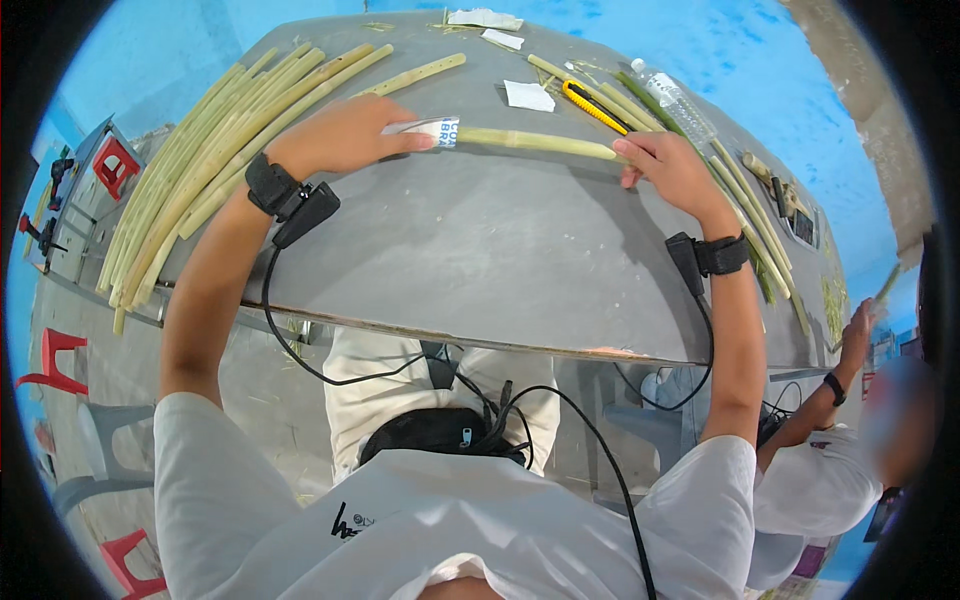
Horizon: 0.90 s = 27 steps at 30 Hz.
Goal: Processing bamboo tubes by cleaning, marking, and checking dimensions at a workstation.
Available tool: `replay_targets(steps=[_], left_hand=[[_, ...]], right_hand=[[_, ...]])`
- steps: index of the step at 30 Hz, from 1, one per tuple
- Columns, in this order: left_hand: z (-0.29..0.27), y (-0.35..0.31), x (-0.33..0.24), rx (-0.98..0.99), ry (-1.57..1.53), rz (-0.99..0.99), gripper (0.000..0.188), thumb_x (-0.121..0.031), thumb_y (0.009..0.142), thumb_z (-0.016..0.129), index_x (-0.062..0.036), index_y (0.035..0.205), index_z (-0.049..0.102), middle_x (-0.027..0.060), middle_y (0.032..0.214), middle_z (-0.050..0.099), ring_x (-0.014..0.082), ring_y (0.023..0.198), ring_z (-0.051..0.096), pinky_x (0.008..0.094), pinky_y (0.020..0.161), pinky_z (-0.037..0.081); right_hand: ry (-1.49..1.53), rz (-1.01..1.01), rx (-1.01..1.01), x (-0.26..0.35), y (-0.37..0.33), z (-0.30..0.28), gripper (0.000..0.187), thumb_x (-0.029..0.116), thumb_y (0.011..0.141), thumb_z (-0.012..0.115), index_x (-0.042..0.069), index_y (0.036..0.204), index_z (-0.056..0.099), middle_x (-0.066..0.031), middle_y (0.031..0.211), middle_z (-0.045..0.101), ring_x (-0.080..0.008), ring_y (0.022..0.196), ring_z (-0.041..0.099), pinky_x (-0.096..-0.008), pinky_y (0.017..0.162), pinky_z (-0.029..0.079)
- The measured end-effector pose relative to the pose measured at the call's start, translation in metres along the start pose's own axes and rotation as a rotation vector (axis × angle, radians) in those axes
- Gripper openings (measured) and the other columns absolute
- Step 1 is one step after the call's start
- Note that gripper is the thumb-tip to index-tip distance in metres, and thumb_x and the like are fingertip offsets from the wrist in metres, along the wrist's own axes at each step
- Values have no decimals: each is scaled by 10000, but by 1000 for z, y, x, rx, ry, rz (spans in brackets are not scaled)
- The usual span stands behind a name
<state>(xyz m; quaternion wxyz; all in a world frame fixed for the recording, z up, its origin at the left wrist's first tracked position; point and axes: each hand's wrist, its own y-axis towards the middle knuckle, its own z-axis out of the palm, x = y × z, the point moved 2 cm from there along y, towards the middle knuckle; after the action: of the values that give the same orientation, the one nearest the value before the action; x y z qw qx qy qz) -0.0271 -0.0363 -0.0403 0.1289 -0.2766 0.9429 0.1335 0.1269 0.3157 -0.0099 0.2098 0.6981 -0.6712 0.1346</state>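
A pale green cane stalk [540, 142] with a joint partway along is held level above the grey table, between my two hands. My left hand [345, 135] is closed around its left part, gripping a shiny white strip with blue print [440, 132] that lies around or over the stalk; which, I cannot tell. Thumb and fingers of my right hand [672, 168] pinch the right end of the same stalk. Just beyond my right hand lies a yellow utility knife [595, 105]. Past my left hand, a shorter stalk [415, 75] rests on the table.
Many long stalks [215, 150] lie in a pile on the table [450, 250] at left. More stalks [765, 225] lie at right, beside a clear plastic bottle [675, 100]. White paper scraps [529, 96] lie at the back. Another person's hand [858, 325] is at far right.
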Motion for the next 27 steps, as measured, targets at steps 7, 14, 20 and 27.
replay_targets(steps=[7,14,20,27], left_hand=[[-1,1,-5,69,11,-58,627,-600,977,533,2,1039,697,193,853,648,304,770,561,406,727,459],[-8,7,-4,110,9,-90,626,-635,958,528,-44,1050,713,181,972,683,340,881,627,440,765,486],[-27,31,-23,100,81,25,544,-543,976,566,-50,1168,689,191,1034,683,371,981,601,445,845,475],[-104,70,-52,-35,145,47,506,-535,970,577,-92,1181,704,177,1053,692,365,961,612,435,840,479]], right_hand=[[13,30,-20,-2,-3,1,450,380,1018,581,-19,853,710,-62,662,677,-164,627,639,-316,651,492],[15,33,-32,0,1,0,461,387,1025,562,-9,838,705,-61,665,676,-156,643,645,-315,654,490],[59,74,-73,-12,2,-1,513,411,1038,527,8,749,659,-59,622,650,-163,612,614,-334,637,477],[-60,110,-356,-1,19,-53,533,422,1035,507,-9,748,633,-93,578,509,-191,567,480,-366,591,400]])
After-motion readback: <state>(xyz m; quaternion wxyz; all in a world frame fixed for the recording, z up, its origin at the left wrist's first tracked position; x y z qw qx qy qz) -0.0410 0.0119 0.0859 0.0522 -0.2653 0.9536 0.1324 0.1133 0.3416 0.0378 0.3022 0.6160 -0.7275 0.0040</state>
